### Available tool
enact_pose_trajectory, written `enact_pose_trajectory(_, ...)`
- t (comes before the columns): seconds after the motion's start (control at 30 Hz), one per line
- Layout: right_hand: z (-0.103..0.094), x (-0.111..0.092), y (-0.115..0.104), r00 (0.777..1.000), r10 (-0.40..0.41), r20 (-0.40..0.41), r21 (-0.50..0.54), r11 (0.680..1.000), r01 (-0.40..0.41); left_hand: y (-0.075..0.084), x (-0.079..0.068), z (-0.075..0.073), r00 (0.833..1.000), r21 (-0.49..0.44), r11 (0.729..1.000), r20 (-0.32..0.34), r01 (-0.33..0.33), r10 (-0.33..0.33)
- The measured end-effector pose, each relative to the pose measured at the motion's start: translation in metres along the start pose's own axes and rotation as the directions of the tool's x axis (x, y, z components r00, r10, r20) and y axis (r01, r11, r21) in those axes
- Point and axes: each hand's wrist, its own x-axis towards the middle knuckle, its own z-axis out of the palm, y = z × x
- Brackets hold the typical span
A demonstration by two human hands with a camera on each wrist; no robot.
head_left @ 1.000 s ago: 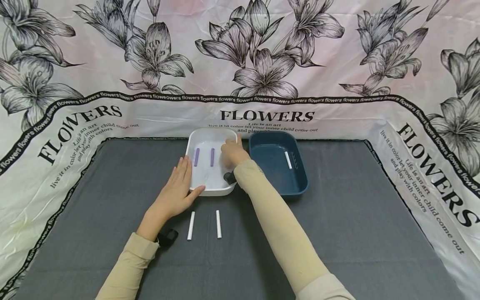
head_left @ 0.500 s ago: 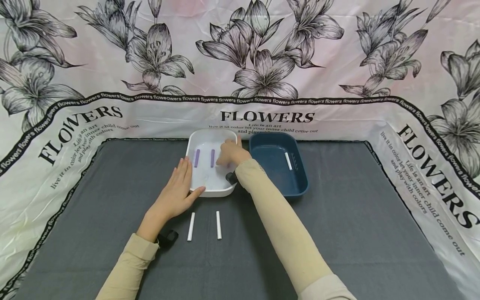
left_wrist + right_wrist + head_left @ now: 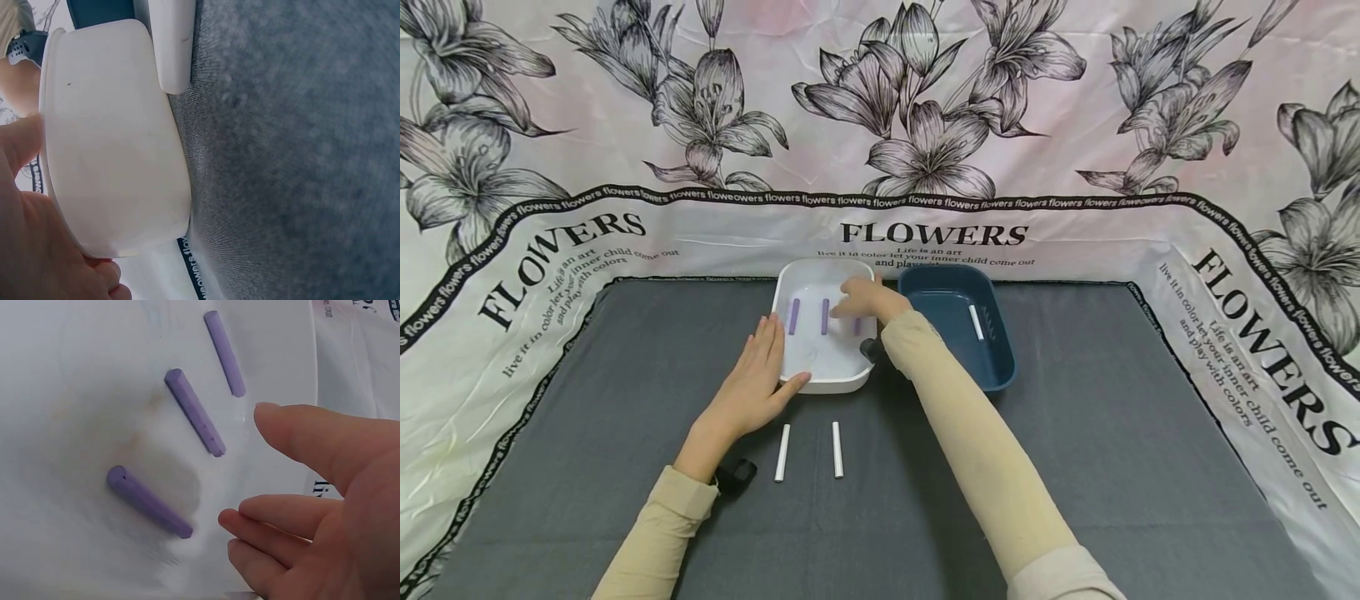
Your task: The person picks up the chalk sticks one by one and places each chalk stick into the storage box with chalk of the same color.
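A white tray (image 3: pixel 820 379) sits on the grey mat with three purple sticks lying in it, the left stick (image 3: pixel 793 316), the middle one (image 3: pixel 824 316) and the right one (image 3: pixel 857 326). My right hand (image 3: pixel 851 305) hovers over the right stick with straight fingers and holds nothing. In the right wrist view all three purple sticks (image 3: pixel 194 412) lie free beside my right hand (image 3: pixel 250 465). My left hand (image 3: pixel 769 365) rests flat against the tray's near left corner, thumb along the front rim. The left wrist view has my left hand (image 3: pixel 31 244) against the tray wall (image 3: pixel 112 144).
A dark blue tray (image 3: pixel 1000 367) stands right of the white one with one white stick (image 3: pixel 976 322) inside. Two white sticks (image 3: pixel 782 452) (image 3: pixel 837 449) lie side by side on the grey mat (image 3: pixel 1112 433) near me. Flower-printed cloth surrounds the mat.
My right hand has shifted slightly right and away over the white tray. A third purple stick now shows lying in the tray beneath it. The left hand has stayed put.
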Motion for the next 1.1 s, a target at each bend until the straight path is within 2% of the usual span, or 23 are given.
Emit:
enact_pose_trajectory(0.27,-0.01,-0.01,-0.005,0.997,-0.069,-0.017,-0.087,0.994,0.067,-0.002,0.0,0.002,1.0,-0.005,1.0,-0.01,-0.008,0.008)
enact_pose_trajectory(0.47,-0.016,-0.022,-0.007,0.989,-0.128,-0.068,-0.13,0.984,0.119,-0.001,0.0,0.0,1.0,-0.001,1.0,-0.002,-0.005,0.005)
enact_pose_trajectory(0.73,-0.022,-0.056,-0.01,0.97,-0.164,-0.181,-0.19,0.973,0.13,0.0,0.0,0.0,1.0,-0.004,1.0,-0.009,-0.008,0.008)
enact_pose_trajectory(0.9,-0.018,-0.083,-0.009,0.943,-0.2,-0.266,-0.238,0.962,0.137,-0.001,0.0,0.001,1.0,0.001,1.0,-0.011,-0.006,0.006)
enact_pose_trajectory(1.1,-0.01,-0.121,-0.004,0.874,-0.289,-0.391,-0.274,0.943,0.189,-0.002,0.001,0.002,1.0,0.004,1.0,-0.007,-0.01,0.01)
